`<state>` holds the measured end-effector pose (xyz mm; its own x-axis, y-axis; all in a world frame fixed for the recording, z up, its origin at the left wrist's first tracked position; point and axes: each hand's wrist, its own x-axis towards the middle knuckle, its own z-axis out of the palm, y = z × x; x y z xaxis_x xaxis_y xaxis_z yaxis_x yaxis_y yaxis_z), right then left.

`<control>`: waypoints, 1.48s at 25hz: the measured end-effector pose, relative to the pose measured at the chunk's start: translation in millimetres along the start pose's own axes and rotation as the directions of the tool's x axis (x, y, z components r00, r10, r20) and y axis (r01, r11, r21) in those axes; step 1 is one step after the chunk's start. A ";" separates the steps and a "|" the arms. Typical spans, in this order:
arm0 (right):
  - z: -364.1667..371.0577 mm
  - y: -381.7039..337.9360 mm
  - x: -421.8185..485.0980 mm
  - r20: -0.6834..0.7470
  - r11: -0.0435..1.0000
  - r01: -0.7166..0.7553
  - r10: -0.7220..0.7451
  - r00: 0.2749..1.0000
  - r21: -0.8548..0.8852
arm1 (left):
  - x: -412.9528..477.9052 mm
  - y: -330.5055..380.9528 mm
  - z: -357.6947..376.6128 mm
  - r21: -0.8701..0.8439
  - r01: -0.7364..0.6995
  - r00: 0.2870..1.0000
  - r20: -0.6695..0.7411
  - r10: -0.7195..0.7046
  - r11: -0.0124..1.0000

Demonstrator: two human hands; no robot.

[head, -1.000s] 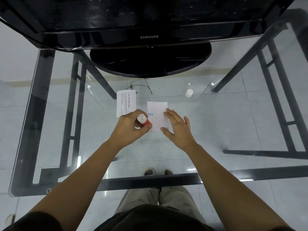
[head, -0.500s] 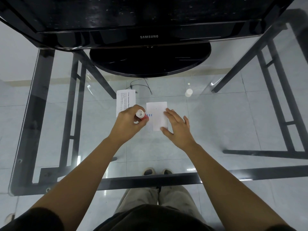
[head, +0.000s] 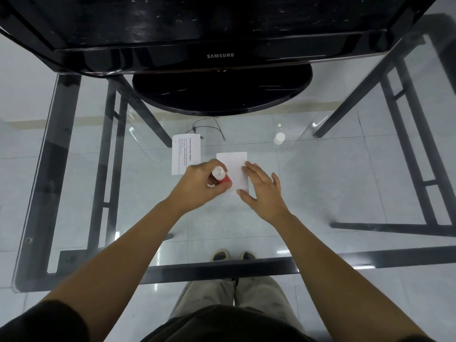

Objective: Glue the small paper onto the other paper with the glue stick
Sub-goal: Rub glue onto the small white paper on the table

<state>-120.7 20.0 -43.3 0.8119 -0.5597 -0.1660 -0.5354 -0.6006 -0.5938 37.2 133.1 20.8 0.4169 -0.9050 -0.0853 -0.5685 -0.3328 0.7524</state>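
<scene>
1. The left hand (head: 197,186) has its fingers wrapped around the glue stick (head: 222,178), rubbing the small paper (head: 233,166).
2. The right hand (head: 262,191) presses it flat, fingers spread.
3. The other paper (head: 185,154) waits beside; sticking is left.

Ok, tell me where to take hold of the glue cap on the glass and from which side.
Pinch the small white cap around its round sides, coming straight down from above. It stands alone on the glass table, right of the printed paper, nothing crowding it.
</scene>
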 end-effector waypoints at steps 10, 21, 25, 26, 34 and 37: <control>0.0 0.4 0.4 0.002 1.000 -0.007 0.007 1.000 -0.008 | 8.7 0.3 0.0 -0.018 0.016 0.999 -0.037 -0.017 1.000; -0.3 0.4 -0.2 0.000 1.000 -0.006 0.006 1.000 0.003 | 22.9 0.1 0.3 0.000 0.052 0.990 -0.132 -0.051 0.999; 0.7 0.6 0.4 -0.006 1.000 -0.004 0.004 1.000 0.011 | 27.6 0.1 3.4 0.030 0.030 0.999 -0.034 -0.029 0.999; 0.9 1.1 0.5 -0.005 1.000 -0.004 0.004 1.000 0.006 | 34.0 -1.3 -0.9 0.028 0.056 0.995 -0.082 -0.053 0.998; 0.6 0.3 0.1 -0.014 1.000 -0.004 0.004 1.000 0.006 | 31.7 0.6 5.0 0.032 0.041 0.999 -0.032 -0.040 0.999; 1.1 1.7 -0.4 -0.007 1.000 -0.007 0.007 1.000 0.008 | 43.9 -1.5 -1.7 0.000 0.097 0.994 -0.053 -0.097 0.995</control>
<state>-121.7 19.8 -45.1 0.8066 -0.5679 -0.1641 -0.5388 -0.5921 -0.5993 57.5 94.3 17.1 0.5072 -0.8530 -0.1228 -0.5254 -0.4190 0.7405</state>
